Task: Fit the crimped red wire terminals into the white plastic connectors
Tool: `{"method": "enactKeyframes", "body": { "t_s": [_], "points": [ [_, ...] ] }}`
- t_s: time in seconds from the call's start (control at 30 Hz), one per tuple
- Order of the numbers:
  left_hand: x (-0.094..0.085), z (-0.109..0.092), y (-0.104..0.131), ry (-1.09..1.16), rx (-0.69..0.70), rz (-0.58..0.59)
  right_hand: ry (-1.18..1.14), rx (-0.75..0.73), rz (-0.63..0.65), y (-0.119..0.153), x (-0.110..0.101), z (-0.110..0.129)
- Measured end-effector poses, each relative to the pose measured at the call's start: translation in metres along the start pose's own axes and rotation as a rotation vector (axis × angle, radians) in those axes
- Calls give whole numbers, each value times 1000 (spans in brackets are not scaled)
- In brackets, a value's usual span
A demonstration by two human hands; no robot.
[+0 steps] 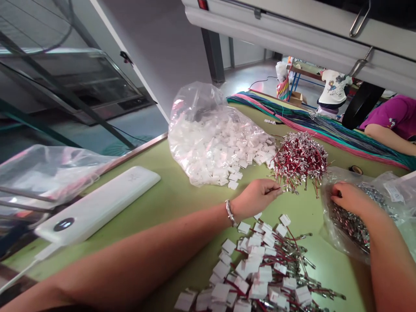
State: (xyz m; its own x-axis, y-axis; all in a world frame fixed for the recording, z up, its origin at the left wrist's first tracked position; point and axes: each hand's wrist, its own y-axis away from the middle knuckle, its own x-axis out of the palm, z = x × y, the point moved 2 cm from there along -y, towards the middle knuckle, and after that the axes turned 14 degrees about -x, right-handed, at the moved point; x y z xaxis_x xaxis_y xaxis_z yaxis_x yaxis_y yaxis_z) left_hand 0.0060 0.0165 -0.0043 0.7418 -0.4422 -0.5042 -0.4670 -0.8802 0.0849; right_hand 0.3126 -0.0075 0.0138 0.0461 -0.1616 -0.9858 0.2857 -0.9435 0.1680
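My left hand (pixel 258 199), wearing a bracelet, pinches a short red wire with a metal terminal (pixel 284 189) at the near edge of a pile of red wires with crimped terminals (pixel 300 158). Over an open clear bag of small metal parts (pixel 352 221), my right hand (pixel 349 197) has its fingers curled together; whatever is between them is hidden. Nearest me lies a heap of white plastic connectors (pixel 258 260) joined to red wires with metal ends. Farther back, a clear plastic bag (pixel 198 99) spills loose white connector housings (pixel 214 151) onto the green table (pixel 156 216).
A white power bank (pixel 100 208) with a cable plugged in lies at the left. Long bundled pink, green and blue wires (pixel 312 125) stretch across the back. A white machine or shelf edge (pixel 276 34) overhangs the table. Another person's arm (pixel 390 136) rests at the far right.
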Motion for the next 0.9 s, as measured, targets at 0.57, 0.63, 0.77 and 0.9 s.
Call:
{"method": "enactKeyframes", "body": {
  "t_s": [0.57, 0.63, 0.77, 0.9],
  "points": [
    [0, -4, 2, 5, -2, 20, 18, 73, -219, -18, 0, 43],
    [1, -4, 2, 15, -11, 35, -21, 53, -245, -22, 5, 45],
    [2, -3, 2, 18, -16, 51, -124, 14, -270, -25, 10, 52],
    [2, -3, 2, 18, -7, 43, -58, 65, -238, -28, 11, 62]
  ]
}}
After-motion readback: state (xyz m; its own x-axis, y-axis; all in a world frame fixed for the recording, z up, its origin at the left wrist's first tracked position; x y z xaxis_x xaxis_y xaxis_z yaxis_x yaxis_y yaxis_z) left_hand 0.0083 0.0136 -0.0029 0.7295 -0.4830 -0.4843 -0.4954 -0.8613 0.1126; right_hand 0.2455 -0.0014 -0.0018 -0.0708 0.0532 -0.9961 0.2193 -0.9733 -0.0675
